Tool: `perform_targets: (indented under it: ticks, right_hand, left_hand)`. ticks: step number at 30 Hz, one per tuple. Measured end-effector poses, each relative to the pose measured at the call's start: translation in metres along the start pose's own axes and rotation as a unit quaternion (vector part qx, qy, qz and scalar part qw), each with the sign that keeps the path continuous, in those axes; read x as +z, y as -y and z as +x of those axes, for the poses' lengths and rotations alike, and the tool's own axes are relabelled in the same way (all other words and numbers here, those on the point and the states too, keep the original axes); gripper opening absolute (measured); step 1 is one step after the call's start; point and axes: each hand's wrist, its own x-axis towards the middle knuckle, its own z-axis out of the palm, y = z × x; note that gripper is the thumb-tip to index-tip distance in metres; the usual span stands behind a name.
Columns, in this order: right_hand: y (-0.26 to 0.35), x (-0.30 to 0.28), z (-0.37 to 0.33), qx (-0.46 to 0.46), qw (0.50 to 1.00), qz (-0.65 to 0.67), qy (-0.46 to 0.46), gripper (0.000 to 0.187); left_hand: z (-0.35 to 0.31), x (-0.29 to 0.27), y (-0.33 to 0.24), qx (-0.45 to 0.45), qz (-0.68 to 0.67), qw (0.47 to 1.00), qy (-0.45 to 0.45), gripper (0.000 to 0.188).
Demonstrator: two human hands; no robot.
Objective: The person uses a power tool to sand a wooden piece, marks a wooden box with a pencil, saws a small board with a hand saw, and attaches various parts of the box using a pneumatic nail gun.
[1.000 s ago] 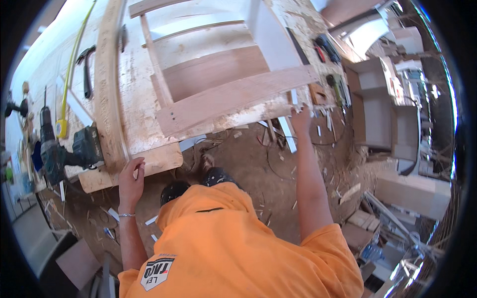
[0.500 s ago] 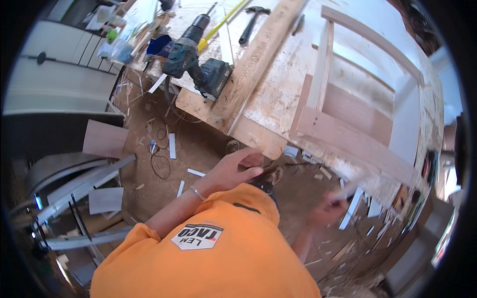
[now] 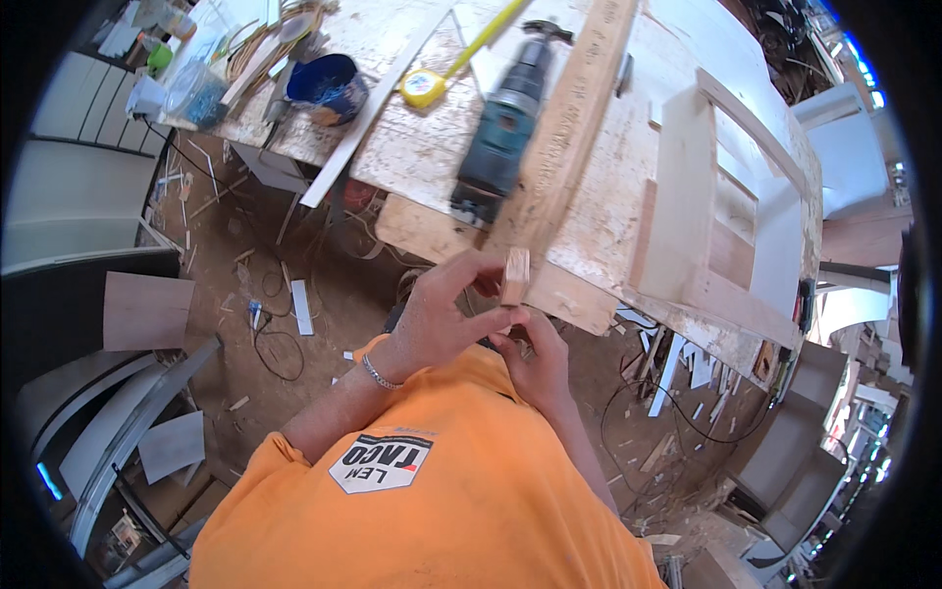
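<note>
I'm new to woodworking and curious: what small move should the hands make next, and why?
Perhaps the right hand should pinch the lower end of the small wooden block to steady it: the left hand appears to hold the block, and the right is close beneath it.

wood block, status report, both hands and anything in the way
Left hand holds small wood block at fingertips. Right hand close in, its grip unclear. Wooden plank and power tool just beyond.
</note>
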Motion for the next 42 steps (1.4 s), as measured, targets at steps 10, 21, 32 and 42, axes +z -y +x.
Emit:
perform_targets:
  ticks: [10,21,32,42]
  right_hand:
    - [0.078,0.068,0.056,0.189,0.965,-0.034,0.179,0.054]
    - [-0.014,0.139,0.230,-0.025,0.954,-0.010,-0.298,0.055]
    - [-0.037,0.110,0.305,0.023,0.936,-0.018,-0.350,0.034]
    - [-0.030,0.193,0.216,0.160,0.898,-0.072,-0.403,0.025]
  left_hand:
    - [-0.010,-0.125,0.058,-0.155,-0.263,0.948,-0.085,0.043]
    - [0.032,-0.170,0.057,-0.208,-0.158,0.955,-0.141,0.032]
    - [0.064,-0.200,0.038,-0.159,0.143,0.971,-0.110,0.049]
    - [0.179,-0.425,0.236,-0.130,0.503,0.839,-0.163,0.088]
